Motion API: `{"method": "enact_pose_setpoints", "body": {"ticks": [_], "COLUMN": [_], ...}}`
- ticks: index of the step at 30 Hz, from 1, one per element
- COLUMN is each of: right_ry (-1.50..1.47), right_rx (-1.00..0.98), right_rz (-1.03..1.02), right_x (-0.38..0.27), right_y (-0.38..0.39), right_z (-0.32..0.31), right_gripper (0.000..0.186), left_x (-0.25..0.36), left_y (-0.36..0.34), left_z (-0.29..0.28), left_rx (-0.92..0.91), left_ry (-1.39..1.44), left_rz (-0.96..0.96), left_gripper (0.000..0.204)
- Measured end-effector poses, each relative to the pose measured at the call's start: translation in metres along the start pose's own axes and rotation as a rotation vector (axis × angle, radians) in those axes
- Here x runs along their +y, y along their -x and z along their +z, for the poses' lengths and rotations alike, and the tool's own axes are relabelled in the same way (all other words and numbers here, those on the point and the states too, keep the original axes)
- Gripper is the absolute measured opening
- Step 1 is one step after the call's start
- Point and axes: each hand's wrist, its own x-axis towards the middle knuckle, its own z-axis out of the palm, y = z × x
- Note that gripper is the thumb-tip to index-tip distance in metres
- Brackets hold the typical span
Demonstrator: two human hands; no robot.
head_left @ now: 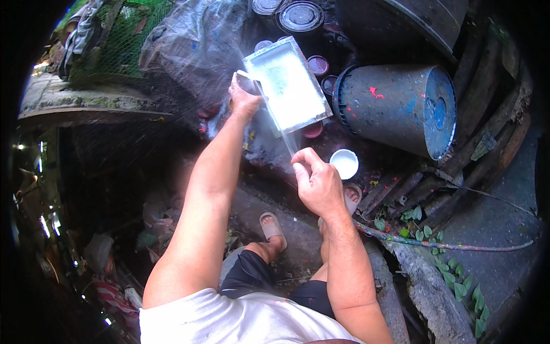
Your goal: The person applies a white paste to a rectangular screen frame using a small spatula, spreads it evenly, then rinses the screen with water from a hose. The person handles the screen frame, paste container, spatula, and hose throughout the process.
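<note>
My left hand [244, 98] is closed on the left edge of a rectangular framed screen [289, 86] that is tilted and has a glaring white panel. A small white piece [247, 75] shows at those fingers; its kind is unclear. My right hand [317, 179] is closed, with thumb and forefinger pinched below the screen's lower corner. From its fingertips a pale streak [287, 141], like a jet of water, runs up to the screen's edge. Whatever this hand grips is hidden. Fine spray spreads to the upper left. Beside the right hand stands a white cup [344, 164] with whitish contents.
A paint-stained dark bucket [395, 109] lies on its side at the right. Round tins [299, 16] stand at the back, near a crumpled plastic sheet [192, 46]. A thin hose [447, 246] crosses the right side, by logs [487, 155] and a rough stone slab [427, 292].
</note>
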Motion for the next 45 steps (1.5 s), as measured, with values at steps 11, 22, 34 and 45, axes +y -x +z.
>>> {"method": "enact_pose_setpoints", "body": {"ticks": [11, 22, 34, 45], "right_ry": [-0.011, 0.031, 0.128, 0.189], "right_rx": [0.007, 0.078, 0.15, 0.157], "right_rz": [0.039, 0.043, -0.075, -0.041], "right_x": [0.007, 0.002, 0.015, 0.02], "right_y": [-0.005, -0.014, -0.015, -0.015], "right_z": [-0.002, 0.0, 0.01, 0.014], "right_gripper": [0.01, 0.022, 0.016, 0.018], "left_x": [0.0, 0.02, 0.055, 0.057], "left_y": [0.0, -0.011, 0.01, 0.03], "left_z": [0.0, 0.001, -0.001, 0.019], "left_rx": [0.033, -0.263, -0.88, -0.447], "left_ry": [-0.105, 0.665, 1.24, 1.107], "left_rz": [0.225, -0.324, -0.519, -0.395], "left_gripper": [0.132, 0.106, 0.091, 0.045]}}
